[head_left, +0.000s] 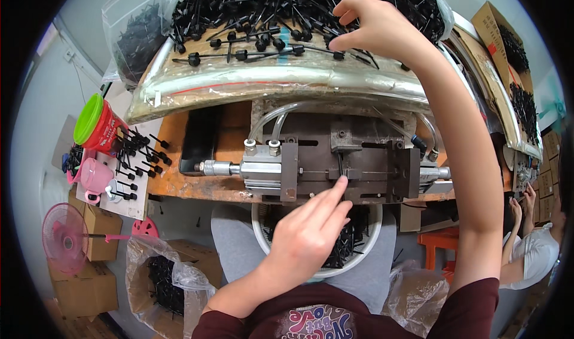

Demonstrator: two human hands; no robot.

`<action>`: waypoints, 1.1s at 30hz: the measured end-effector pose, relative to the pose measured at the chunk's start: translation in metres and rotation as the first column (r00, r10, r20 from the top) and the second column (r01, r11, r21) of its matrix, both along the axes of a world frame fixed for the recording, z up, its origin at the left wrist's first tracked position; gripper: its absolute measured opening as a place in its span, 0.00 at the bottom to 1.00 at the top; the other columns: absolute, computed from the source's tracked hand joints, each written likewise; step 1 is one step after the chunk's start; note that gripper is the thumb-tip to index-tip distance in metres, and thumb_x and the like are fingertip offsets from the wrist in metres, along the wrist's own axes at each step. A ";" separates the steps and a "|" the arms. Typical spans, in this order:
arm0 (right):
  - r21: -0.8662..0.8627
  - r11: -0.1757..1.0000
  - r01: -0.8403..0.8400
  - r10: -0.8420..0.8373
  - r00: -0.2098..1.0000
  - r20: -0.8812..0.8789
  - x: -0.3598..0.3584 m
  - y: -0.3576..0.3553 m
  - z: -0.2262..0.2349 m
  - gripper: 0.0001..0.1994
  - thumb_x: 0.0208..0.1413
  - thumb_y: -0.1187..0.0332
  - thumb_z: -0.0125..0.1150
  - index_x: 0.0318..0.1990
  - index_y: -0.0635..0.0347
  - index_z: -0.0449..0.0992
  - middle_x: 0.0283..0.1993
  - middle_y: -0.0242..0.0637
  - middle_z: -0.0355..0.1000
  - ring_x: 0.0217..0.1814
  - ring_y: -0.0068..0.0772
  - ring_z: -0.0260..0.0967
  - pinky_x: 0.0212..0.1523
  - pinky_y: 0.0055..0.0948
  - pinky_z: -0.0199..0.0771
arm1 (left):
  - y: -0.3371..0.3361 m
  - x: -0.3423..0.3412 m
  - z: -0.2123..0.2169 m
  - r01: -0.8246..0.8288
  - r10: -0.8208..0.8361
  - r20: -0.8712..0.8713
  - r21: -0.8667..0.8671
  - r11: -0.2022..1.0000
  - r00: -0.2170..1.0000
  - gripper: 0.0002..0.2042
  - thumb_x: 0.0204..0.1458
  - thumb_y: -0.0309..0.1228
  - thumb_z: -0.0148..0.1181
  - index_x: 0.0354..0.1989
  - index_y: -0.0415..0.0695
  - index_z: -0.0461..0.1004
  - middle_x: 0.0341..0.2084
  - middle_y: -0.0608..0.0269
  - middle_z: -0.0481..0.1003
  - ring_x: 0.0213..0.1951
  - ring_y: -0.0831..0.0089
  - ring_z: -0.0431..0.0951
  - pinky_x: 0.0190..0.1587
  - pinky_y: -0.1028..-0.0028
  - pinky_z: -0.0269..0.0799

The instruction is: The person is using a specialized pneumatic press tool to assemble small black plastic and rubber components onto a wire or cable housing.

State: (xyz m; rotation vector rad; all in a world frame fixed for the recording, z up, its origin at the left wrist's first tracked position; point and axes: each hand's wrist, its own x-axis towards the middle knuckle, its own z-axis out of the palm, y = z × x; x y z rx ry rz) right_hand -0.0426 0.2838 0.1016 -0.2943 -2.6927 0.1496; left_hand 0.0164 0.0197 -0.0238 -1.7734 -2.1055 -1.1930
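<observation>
My left hand (308,228) reaches up to the dark metal fixture (314,144) in front of me. Its index finger is stretched out, and the fingertip meets the lower end of a thin black part (341,161) standing in the middle of the fixture. The other fingers extend loosely beside it; the thumb is hidden. My right hand (382,31) is over the heap of black stemmed parts (257,4) on the tray, its thumb and fingers curved and apart. The thumb tip is close to one black part (338,55) at the heap's near edge.
Air cylinders (261,170) with clear hoses flank the fixture. Between my knees stands a white tub (258,234) of black parts. To the left are a red bucket (103,127), a pink cup (94,174) and a pink fan (64,237). A co-worker (535,252) sits far right.
</observation>
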 end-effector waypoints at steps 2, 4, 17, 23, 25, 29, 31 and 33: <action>0.027 0.998 0.058 -0.063 0.949 0.309 -0.026 -0.001 0.011 0.38 0.30 0.59 0.74 0.54 0.68 0.70 0.52 0.49 0.72 0.51 0.44 0.71 0.53 0.36 0.72 | 0.004 0.001 -0.005 0.010 -0.011 -0.037 -0.034 0.999 0.999 0.12 0.42 0.23 0.66 0.37 0.35 0.76 0.51 0.46 0.73 0.40 0.59 0.79 0.43 0.67 0.76; 0.033 0.989 0.144 -0.142 0.864 0.484 -0.046 0.003 0.010 0.41 0.26 0.60 0.72 0.54 0.72 0.68 0.52 0.53 0.71 0.51 0.46 0.71 0.52 0.32 0.72 | 0.008 0.001 -0.008 0.024 -0.029 -0.082 -0.051 0.998 0.996 0.12 0.42 0.23 0.65 0.37 0.35 0.76 0.52 0.46 0.73 0.38 0.58 0.79 0.43 0.67 0.77; 0.102 0.993 0.067 -0.107 0.875 0.471 -0.055 0.010 0.003 0.20 0.28 0.68 0.66 0.34 0.71 0.77 0.32 0.53 0.76 0.37 0.46 0.75 0.40 0.34 0.77 | 0.015 -0.002 -0.008 0.002 -0.018 -0.141 -0.118 0.993 0.990 0.11 0.41 0.25 0.64 0.34 0.36 0.75 0.51 0.44 0.73 0.29 0.64 0.79 0.35 0.70 0.75; -0.033 0.999 -0.022 0.030 0.959 0.282 -0.025 0.017 0.024 0.10 0.38 0.71 0.69 0.28 0.68 0.76 0.20 0.37 0.72 0.16 0.25 0.68 0.19 0.25 0.70 | 0.012 -0.005 -0.011 0.007 -0.025 -0.129 -0.137 0.991 0.991 0.10 0.42 0.24 0.64 0.34 0.37 0.74 0.52 0.46 0.73 0.29 0.65 0.79 0.34 0.70 0.75; -0.172 0.985 -0.021 0.045 0.990 0.134 -0.011 0.021 0.031 0.10 0.44 0.67 0.68 0.31 0.63 0.78 0.18 0.32 0.70 0.17 0.20 0.68 0.21 0.23 0.69 | 0.012 -0.005 -0.011 0.010 -0.028 -0.128 -0.134 0.991 0.991 0.10 0.42 0.24 0.65 0.34 0.37 0.74 0.52 0.47 0.73 0.29 0.65 0.79 0.34 0.70 0.75; -0.508 0.856 -0.098 0.011 0.985 -0.172 0.014 0.045 0.031 0.17 0.52 0.60 0.67 0.41 0.64 0.78 0.24 0.29 0.72 0.23 0.15 0.70 0.27 0.15 0.68 | 0.011 -0.007 -0.013 0.037 -0.049 -0.117 -0.101 0.994 0.992 0.10 0.43 0.25 0.66 0.35 0.38 0.75 0.52 0.49 0.73 0.28 0.64 0.79 0.33 0.71 0.75; -0.659 0.731 -0.179 -0.022 0.958 -0.286 0.027 0.056 0.031 0.17 0.54 0.61 0.66 0.44 0.66 0.77 0.34 0.31 0.74 0.32 0.16 0.73 0.34 0.15 0.71 | 0.007 -0.006 -0.006 0.067 -0.076 -0.074 -0.115 0.991 0.994 0.11 0.43 0.27 0.66 0.35 0.39 0.76 0.51 0.49 0.74 0.27 0.64 0.79 0.32 0.71 0.76; -0.702 0.654 -0.282 -0.028 0.918 -0.395 0.036 0.057 0.024 0.16 0.54 0.62 0.66 0.44 0.66 0.77 0.36 0.32 0.74 0.34 0.18 0.74 0.35 0.16 0.73 | 0.001 -0.007 0.003 0.131 -0.133 -0.010 -0.102 0.986 0.991 0.12 0.43 0.29 0.68 0.36 0.39 0.77 0.50 0.49 0.75 0.27 0.65 0.79 0.32 0.72 0.76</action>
